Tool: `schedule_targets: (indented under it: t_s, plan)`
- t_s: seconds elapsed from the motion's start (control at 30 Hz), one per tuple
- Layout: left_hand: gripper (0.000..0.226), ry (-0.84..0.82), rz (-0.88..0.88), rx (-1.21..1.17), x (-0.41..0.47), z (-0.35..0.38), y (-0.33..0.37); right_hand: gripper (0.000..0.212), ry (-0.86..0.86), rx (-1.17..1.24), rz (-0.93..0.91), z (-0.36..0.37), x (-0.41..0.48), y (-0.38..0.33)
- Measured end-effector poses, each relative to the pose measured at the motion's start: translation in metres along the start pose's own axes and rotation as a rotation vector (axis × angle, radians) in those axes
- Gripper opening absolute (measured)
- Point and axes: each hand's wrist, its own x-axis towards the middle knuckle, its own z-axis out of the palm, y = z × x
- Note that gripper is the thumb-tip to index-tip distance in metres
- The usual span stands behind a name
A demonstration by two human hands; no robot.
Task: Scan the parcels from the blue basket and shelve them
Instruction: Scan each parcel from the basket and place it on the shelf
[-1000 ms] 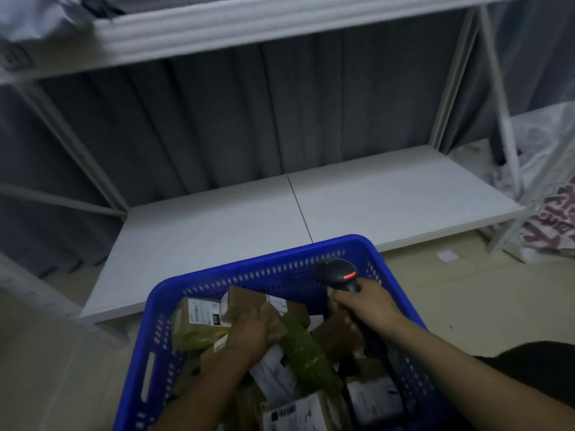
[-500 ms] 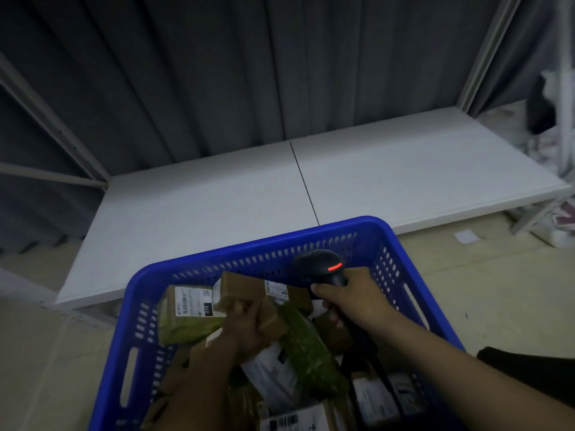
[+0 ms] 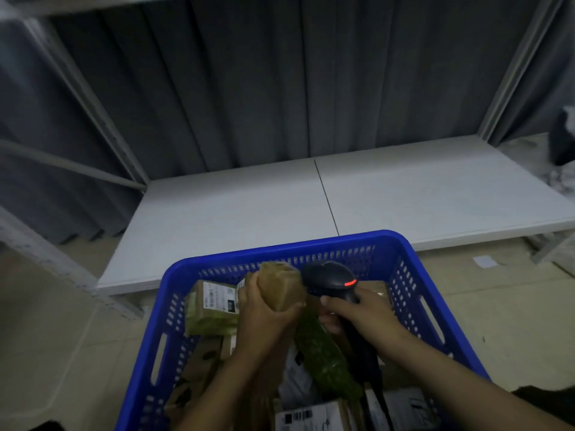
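Left hand (image 3: 264, 315): grips brown parcel (image 3: 281, 286) above blue basket (image 3: 413, 272).
Right hand (image 3: 364, 315): grips black scanner (image 3: 331, 279), red light on.

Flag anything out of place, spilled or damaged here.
A small white paper scrap lies loose on the floor right of the blue basket. The parcels inside are heaped at all angles, but none looks torn. The left hand grips a brown parcel, the right hand a scanner.

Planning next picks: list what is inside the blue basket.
Visible: a labelled green parcel, a long green wrapped parcel, labelled cartons. Lower layers are hidden beneath them, the left hand and the right hand.
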Motion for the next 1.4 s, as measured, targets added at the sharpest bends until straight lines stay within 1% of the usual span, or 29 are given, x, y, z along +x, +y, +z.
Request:
schedule_targets:
  t_s: [0.07, 0.13, 0.2, 0.3, 0.37, 0.4, 0.5, 0.57, 0.63, 0.67, 0.77, 0.83, 0.9, 0.93, 1.03, 1.13, 1.2, 1.3, 1.4]
  plan:
    - [0.112, 0.023, -0.023, -0.08, -0.009, -0.008, 0.019, 0.021, -0.008, -0.025, -0.022, 0.004, -0.006, -0.004]
    - [0.11, -0.015, -0.051, -0.146, -0.018, -0.017, 0.031, 0.025, -0.037, -0.001, -0.031, 0.004, -0.01, -0.006]
    - [0.098, -0.116, -0.068, -0.248, -0.027, -0.029, 0.039, 0.029, -0.058, 0.137, -0.018, 0.004, -0.013, -0.009]
    - [0.084, -0.303, 0.006, -0.354, -0.039, -0.049, 0.047, 0.027, -0.079, 0.443, 0.014, 0.0, -0.014, -0.016]
    - [0.078, -0.385, 0.009, -0.399, -0.045, -0.056, 0.049, 0.02, -0.097, 0.536, 0.035, -0.005, -0.014, -0.02]
    - [0.075, -0.4, -0.005, -0.415, -0.046, -0.057, 0.049, 0.015, -0.103, 0.562, 0.055, -0.008, -0.014, -0.021]
    - [0.077, -0.359, -0.061, -0.425, -0.05, -0.052, 0.046, 0.012, -0.094, 0.552, 0.086, -0.01, -0.014, -0.02]
    - [0.085, -0.282, -0.13, -0.421, -0.05, -0.047, 0.044, 0.019, -0.063, 0.474, 0.089, -0.009, -0.014, -0.019]
    - [0.092, -0.17, -0.215, -0.42, -0.048, -0.046, 0.041, 0.025, -0.048, 0.371, 0.085, -0.01, -0.014, -0.018]
    - [0.09, -0.107, -0.25, -0.409, -0.047, -0.046, 0.039, 0.025, -0.06, 0.333, 0.086, -0.01, -0.015, -0.017]
    - [0.072, 0.022, -0.314, -0.414, -0.046, -0.047, 0.038, 0.019, -0.122, 0.289, 0.107, -0.007, -0.021, -0.015]
    - [0.06, 0.024, -0.31, -0.448, -0.049, -0.047, 0.043, 0.016, -0.172, 0.278, 0.116, -0.003, -0.024, -0.013]
    - [0.05, -0.051, -0.259, -0.43, -0.053, -0.043, 0.047, 0.022, -0.219, 0.295, 0.116, 0.001, -0.025, -0.01]
    - [0.049, -0.102, -0.225, -0.403, -0.055, -0.039, 0.048, 0.023, -0.232, 0.298, 0.121, 0.002, -0.025, -0.008]
    - [0.053, -0.229, -0.148, -0.321, -0.061, -0.032, 0.048, 0.021, -0.205, 0.333, 0.15, 0.001, -0.024, -0.005]
    - [0.061, -0.358, -0.169, -0.424, -0.062, -0.036, 0.043, 0.019, -0.205, 0.421, 0.169, -0.002, -0.023, -0.004]
    - [0.076, -0.465, -0.183, -0.467, -0.061, -0.04, 0.039, 0.017, -0.191, 0.464, 0.176, -0.003, -0.022, -0.004]
    - [0.102, -0.584, -0.129, -0.378, -0.06, -0.044, 0.035, 0.018, -0.175, 0.488, 0.181, -0.003, -0.023, -0.006]
    - [0.113, -0.633, -0.075, -0.29, -0.058, -0.048, 0.033, 0.015, -0.17, 0.511, 0.176, -0.004, -0.023, -0.008]
